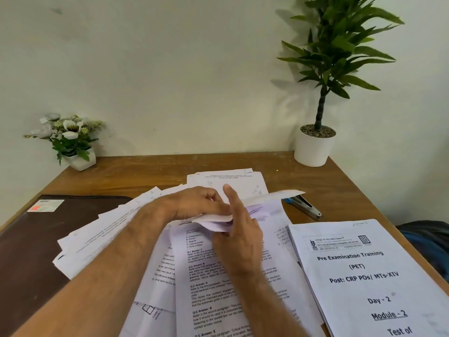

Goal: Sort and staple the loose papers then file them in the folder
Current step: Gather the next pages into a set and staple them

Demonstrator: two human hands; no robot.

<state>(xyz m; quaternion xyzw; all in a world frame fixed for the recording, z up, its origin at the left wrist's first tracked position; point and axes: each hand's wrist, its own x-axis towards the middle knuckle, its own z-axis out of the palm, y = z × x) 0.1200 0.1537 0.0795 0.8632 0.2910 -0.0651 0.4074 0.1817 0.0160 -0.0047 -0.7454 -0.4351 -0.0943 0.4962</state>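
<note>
On the bench [155, 170]: loose papers [218, 276], thin, floppy. I hold one curling sheet [267, 199], left hand [201, 203] and right hand [239, 235] both pinching its near edge.

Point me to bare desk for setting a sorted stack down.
Bare wood runs along the back edge between flower pot and plant pot, and right of the stapler. Centre is crowded with loose papers; folder fills the left.
</note>
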